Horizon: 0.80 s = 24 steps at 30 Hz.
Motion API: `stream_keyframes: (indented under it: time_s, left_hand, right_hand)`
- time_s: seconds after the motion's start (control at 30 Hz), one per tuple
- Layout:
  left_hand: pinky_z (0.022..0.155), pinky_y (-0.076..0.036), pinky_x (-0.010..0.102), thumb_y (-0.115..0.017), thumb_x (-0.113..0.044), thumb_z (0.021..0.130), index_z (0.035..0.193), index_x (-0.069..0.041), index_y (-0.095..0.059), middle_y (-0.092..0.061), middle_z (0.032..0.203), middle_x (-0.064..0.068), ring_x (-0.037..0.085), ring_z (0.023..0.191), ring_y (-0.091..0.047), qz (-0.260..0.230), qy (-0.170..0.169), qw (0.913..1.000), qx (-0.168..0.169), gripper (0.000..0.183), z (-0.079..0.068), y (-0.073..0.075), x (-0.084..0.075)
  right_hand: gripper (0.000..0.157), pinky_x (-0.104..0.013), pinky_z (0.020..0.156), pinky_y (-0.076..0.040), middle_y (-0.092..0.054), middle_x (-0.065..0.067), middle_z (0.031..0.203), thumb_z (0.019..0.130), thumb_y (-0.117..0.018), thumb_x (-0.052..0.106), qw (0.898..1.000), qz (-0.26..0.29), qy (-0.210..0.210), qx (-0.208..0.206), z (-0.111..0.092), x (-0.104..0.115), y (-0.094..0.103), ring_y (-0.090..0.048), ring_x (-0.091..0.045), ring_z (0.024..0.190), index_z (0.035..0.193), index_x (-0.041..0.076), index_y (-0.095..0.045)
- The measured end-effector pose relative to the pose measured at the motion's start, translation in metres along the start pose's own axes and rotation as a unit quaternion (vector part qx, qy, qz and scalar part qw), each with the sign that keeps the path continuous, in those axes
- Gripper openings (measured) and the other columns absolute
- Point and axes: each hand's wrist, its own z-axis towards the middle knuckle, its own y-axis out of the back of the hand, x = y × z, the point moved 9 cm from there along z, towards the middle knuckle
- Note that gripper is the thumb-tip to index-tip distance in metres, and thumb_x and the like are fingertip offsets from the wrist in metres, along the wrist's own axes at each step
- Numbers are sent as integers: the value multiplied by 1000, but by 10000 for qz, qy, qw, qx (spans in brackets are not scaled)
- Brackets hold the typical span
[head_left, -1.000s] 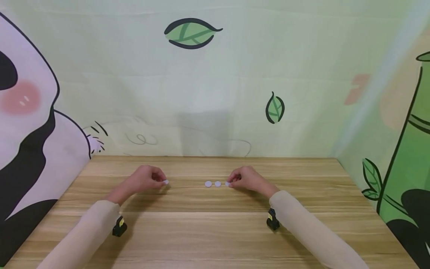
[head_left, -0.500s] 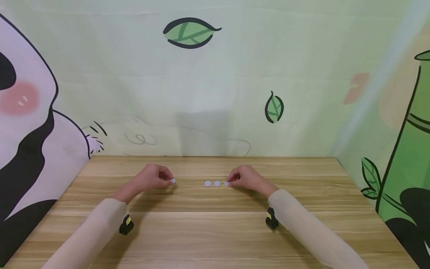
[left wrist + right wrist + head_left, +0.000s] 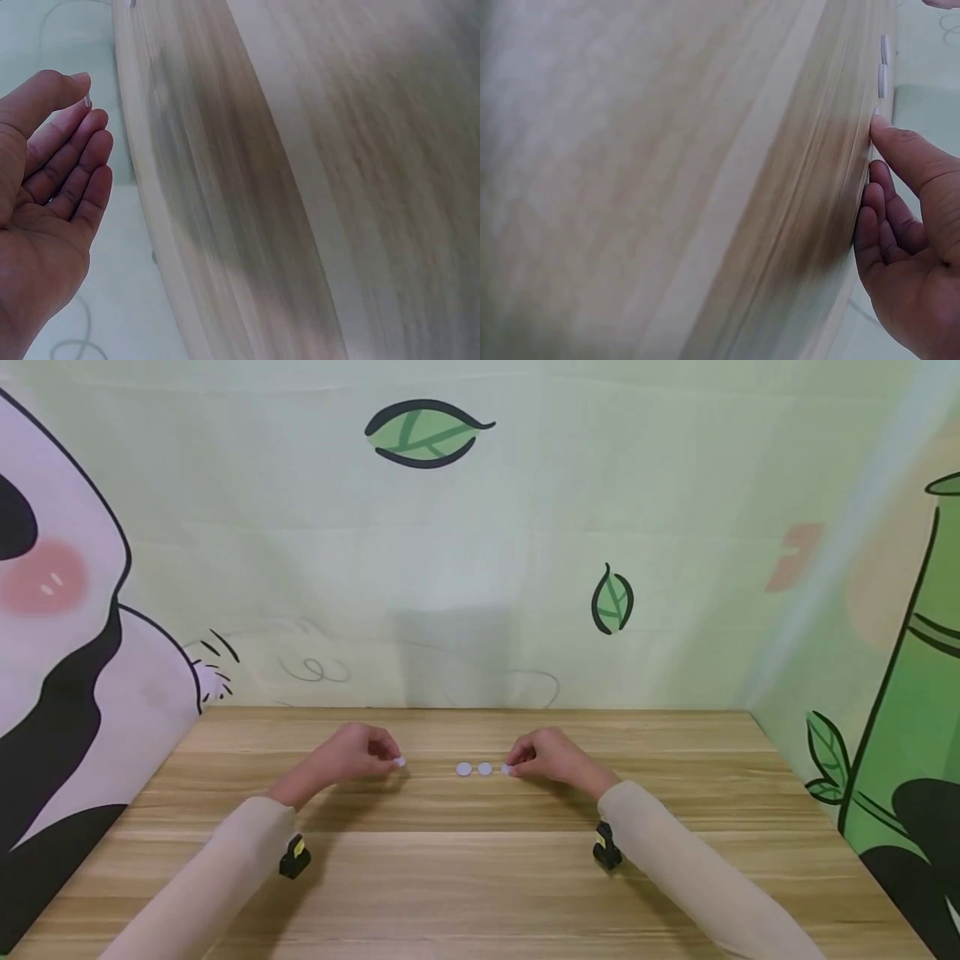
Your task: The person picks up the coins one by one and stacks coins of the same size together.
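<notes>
Between thumb and fingertips my left hand (image 3: 366,752) pinches a small white disc (image 3: 401,762), which shows edge-on in the left wrist view, held above the tabletop. Two white discs, a left one (image 3: 464,769) and a right one (image 3: 485,769), lie flat side by side near the table's middle. To their right, in line with them, my right hand (image 3: 549,756) pinches a third white disc (image 3: 506,769) at the table surface. That disc is partly covered by the fingertips. In the right wrist view the thumb (image 3: 911,154) reaches down to it.
The wooden table (image 3: 480,893) ends at the back against a pale green cloth (image 3: 480,527) printed with leaves, a panda and bamboo. Small black devices are strapped at the left wrist (image 3: 295,857) and right wrist (image 3: 607,847).
My left hand has moved to the right with its white disc, closer to the row. The right hand and the two flat discs have stayed where they were.
</notes>
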Motion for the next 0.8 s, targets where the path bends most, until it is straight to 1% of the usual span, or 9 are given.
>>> stream_keyframes:
  time_s: [0.57, 0.8]
  left_hand:
    - [73, -52, 30, -78, -16, 89, 93, -11, -74, -69, 89, -1, 15, 82, -59, -43, 97, 9998, 146, 7, 11, -12, -15]
    - [73, -52, 30, -78, -15, 89, 92, -11, -74, -69, 88, -1, 15, 83, -59, -49, 4, 9999, 151, 6, 15, -16, -24]
  right_hand:
    - [7, -22, 69, -49, -72, 5, 84, 87, -81, 14, 10000, 8, -45, -50, 0, -1, 1, -57, -7, 74, 93, 11, -79]
    - [6, -22, 69, -49, -71, 6, 83, 87, -82, 15, 9999, -6, 5, -119, -1, -3, 1, -57, -7, 74, 92, 12, -79]
